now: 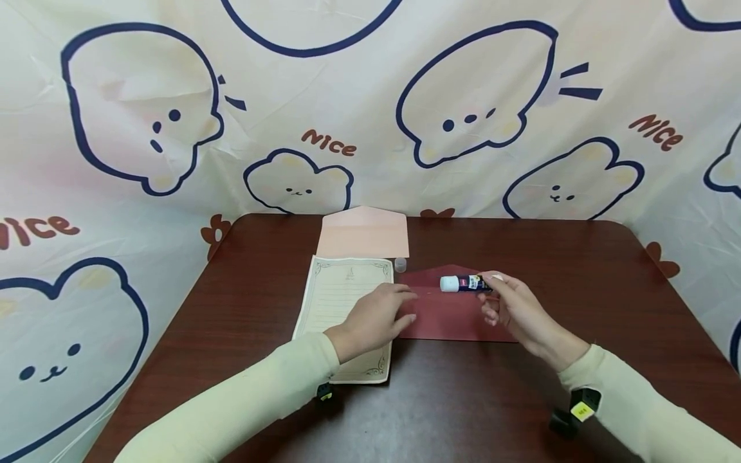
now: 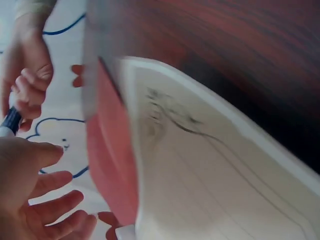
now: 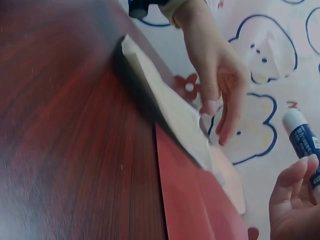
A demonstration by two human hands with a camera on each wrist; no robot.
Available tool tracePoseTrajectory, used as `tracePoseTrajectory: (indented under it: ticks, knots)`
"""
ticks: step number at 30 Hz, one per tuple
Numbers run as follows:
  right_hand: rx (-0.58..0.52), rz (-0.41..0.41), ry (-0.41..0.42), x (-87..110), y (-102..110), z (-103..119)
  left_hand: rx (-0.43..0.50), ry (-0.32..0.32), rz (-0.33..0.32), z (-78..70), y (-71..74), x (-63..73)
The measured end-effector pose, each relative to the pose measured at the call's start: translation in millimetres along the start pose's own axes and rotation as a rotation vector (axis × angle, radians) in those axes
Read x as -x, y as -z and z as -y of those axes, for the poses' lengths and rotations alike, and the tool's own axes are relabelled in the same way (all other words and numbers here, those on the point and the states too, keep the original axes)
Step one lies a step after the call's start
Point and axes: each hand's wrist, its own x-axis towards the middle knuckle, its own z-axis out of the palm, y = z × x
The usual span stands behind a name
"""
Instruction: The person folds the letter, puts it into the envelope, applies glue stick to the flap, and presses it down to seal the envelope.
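In the head view my right hand pinches a glue stick by its dark end, with the pale tip toward the left. The stick hangs over a red envelope whose pointed flap lies open toward the back. My left hand hovers with relaxed fingers over the right edge of a lined, cream letter pad, its fingertips by the envelope's left side. It holds nothing; the left wrist view shows its fingers spread apart. The glue stick shows its white end in the right wrist view.
A pink envelope with its flap up lies behind the pad at the table's back edge. A small translucent cap stands between pad and red envelope. Behind the dark wooden table hangs a cartoon-printed cloth.
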Motion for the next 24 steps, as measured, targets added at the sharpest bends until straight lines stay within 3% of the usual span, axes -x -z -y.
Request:
tracePoseTrajectory:
  ticks: [4,8,13,24]
  knots:
    - [-0.032,-0.06,0.018,-10.0,6,-3,-0.216,-0.066,0.009,4.9,-11.2,-0.9]
    - [0.035,-0.116,0.055,-18.5,8,-4,-0.324,-0.09,0.011,8.2,-20.3,-2.6]
    - [0.214,-0.151,0.089,-28.2,8,-4,-0.373,-0.074,0.031,10.6,-26.5,-5.1]
    - [0.377,-0.159,0.154,-52.2,3,-5,-0.366,0.013,0.132,13.0,-32.8,-5.7]
